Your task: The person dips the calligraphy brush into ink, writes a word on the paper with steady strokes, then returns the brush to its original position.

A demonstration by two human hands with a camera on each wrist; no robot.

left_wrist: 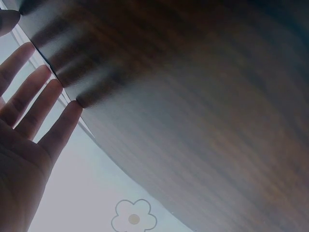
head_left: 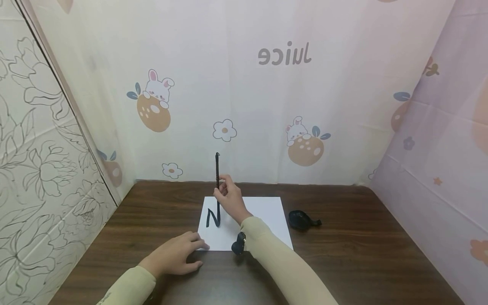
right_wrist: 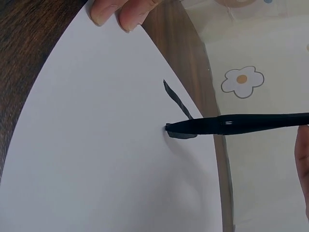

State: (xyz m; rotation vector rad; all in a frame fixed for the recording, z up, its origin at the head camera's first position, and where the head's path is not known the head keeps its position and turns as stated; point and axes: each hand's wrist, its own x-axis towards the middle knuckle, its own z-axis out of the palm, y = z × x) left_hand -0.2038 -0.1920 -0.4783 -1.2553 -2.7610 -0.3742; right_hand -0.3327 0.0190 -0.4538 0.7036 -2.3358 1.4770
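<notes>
My right hand (head_left: 231, 201) pinches a writing brush (head_left: 217, 171) partway along its dark handle and holds it nearly upright over a white sheet of paper (head_left: 267, 208). In the right wrist view the brush's black tip (right_wrist: 177, 127) touches the sheet, beside fresh black ink strokes (right_wrist: 176, 99). From the head these strokes (head_left: 211, 217) stand near the paper's left side and look like an N. My left hand (head_left: 177, 254) rests with spread, fairly straight fingers at the sheet's near-left corner. In the left wrist view its fingers (left_wrist: 60, 125) reach the table surface.
A small black dish (head_left: 299, 220) with a short handle stands on the brown wooden table (head_left: 354, 245), right of the paper. A black wrist device (head_left: 239, 244) hangs below my right cuff. Printed curtains (head_left: 248, 97) rise behind the table and at both sides.
</notes>
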